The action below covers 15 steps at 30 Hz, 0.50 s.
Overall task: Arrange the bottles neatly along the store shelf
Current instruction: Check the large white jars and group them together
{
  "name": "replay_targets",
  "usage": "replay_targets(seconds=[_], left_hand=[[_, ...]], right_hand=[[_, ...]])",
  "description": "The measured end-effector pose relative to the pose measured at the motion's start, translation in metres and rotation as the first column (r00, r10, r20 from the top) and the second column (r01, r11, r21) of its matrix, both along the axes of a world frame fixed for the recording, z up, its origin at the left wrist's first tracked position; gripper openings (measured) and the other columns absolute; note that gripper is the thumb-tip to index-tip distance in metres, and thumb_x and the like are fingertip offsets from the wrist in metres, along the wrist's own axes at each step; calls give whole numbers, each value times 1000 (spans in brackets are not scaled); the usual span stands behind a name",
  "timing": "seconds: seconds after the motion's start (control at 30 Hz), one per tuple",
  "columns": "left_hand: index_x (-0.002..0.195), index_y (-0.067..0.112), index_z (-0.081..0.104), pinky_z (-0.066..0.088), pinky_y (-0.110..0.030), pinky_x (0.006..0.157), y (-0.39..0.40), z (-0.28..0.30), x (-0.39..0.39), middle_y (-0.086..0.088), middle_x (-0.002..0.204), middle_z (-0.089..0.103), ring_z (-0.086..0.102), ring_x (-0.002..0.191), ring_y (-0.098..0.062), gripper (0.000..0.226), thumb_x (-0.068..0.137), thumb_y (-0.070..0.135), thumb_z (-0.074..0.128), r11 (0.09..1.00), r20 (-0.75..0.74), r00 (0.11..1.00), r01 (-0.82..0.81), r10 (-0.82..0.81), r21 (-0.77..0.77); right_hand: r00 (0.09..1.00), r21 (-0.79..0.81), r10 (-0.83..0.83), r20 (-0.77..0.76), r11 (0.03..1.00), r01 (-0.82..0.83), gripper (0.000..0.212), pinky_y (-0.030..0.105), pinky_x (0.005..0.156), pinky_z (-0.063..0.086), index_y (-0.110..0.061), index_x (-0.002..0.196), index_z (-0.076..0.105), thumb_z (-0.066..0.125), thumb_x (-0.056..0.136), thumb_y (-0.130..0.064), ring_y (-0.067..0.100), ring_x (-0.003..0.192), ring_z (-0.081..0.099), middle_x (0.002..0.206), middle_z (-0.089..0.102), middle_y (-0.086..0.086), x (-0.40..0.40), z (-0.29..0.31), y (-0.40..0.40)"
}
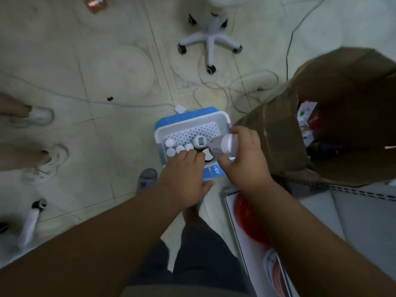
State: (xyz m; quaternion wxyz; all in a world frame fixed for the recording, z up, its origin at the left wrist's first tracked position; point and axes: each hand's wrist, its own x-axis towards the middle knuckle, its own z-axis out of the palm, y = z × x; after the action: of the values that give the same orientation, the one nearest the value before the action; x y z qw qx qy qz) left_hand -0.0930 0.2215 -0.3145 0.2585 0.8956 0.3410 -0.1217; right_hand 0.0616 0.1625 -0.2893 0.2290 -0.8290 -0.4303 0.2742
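Head view: both hands over a white basket (222, 116) of bottles.
Right hand (242, 159) grasps a clear bottle (222, 144) (tilted); left hand's (186, 179) fingertips reach among white caps (180, 148), grip unclear.

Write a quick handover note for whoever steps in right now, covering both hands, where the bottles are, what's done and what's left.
Right hand grips a clear bottle, tilted above the white basket on the floor.
Left hand reaches into the basket among the white-capped bottles; whether it grips one cannot be told.
At least four capped bottles stand in the basket.
The shelf at lower right shows none of these bottles.
Done: one bottle picked up.
Left: carry the bottles to the shelf and line them up.
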Motion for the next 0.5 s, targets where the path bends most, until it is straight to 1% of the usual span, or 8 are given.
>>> replay_targets(seconds=[0.13, 0.2, 0.27, 0.37, 0.5], left_hand=[[132, 20, 40, 41, -38, 96, 9, -45, 19, -1, 125, 48, 45, 112, -21, 60, 86, 57, 53, 1000, -23, 1000, 13, -14, -20], [133, 20, 39, 40, -37, 97, 12, -64, 28, -2, 127, 46, 44, 114, -21, 61, 86, 56, 53, 1000, -43, 999, 19, -19, 5], [134, 20, 39, 38, -37, 98, 13, -78, 32, -2, 128, 45, 43, 116, -22, 62, 87, 56, 53, 1000, -63, 998, 29, -29, 6], [134, 20, 39, 37, -37, 98, 11, -92, 34, -2, 128, 45, 42, 116, -22, 60, 87, 56, 52, 998, -76, 995, 59, -57, 21], [136, 19, 37, 36, -37, 99, 11, -99, 30, -3, 130, 45, 42, 117, -22, 62, 88, 55, 52, 997, -74, 994, 77, -75, 21]], right_hand=[[999, -124, 39, 7, 992, -38, 58, 23, 83, 37, -18, 131, 46, 68, 78, -17, 15, 107, 47, 129, 43, 4, 18, -53, 19], [993, -160, 97, 71, 984, -84, 57, 30, 91, 40, -16, 132, 48, 68, 79, -18, 24, 113, 49, 130, 48, 8, 30, -75, 28], [978, -191, 161, 131, 972, -135, 55, 36, 94, 39, -13, 131, 51, 69, 79, -19, 30, 113, 48, 128, 53, 11, 38, -91, 38], [956, -252, 246, 162, 947, -202, 54, 38, 92, 40, -14, 130, 50, 69, 80, -22, 31, 112, 47, 125, 54, 11, 43, -105, 51], [923, -345, 360, 136, 891, -296, 57, 41, 97, 40, -14, 135, 46, 67, 83, -22, 34, 118, 44, 130, 49, 12, 44, -122, 64]])
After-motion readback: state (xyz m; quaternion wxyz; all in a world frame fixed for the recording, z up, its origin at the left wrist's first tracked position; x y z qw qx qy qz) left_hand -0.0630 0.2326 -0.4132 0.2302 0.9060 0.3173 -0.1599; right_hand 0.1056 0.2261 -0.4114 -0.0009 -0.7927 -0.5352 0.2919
